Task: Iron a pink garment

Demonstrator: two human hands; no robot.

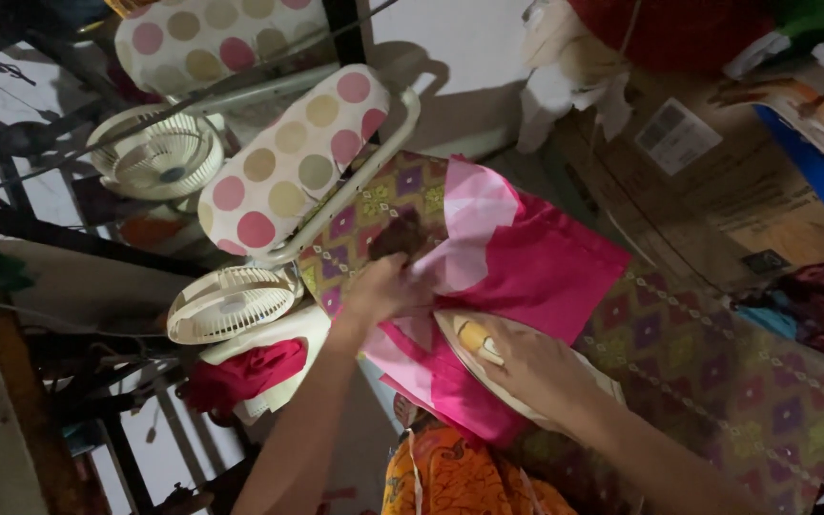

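Observation:
A bright pink cloth (536,267) lies over an ironing board (717,372) covered in a patterned purple, yellow and green fabric. My left hand (383,286) pinches the cloth's folded edge near the board's narrow end. My right hand (536,367) grips the top of a cream clothes iron (474,343), which rests on the lower part of the pink cloth. A dark scorch patch (401,234) shows on the board cover just above my left hand.
A polka-dot padded sleeve board (288,162) sits at the board's end. Two small white fans (231,303) (156,153) stand left. A cardboard box (717,181) and piled cloth lie at the upper right. Orange patterned clothing (460,477) is below.

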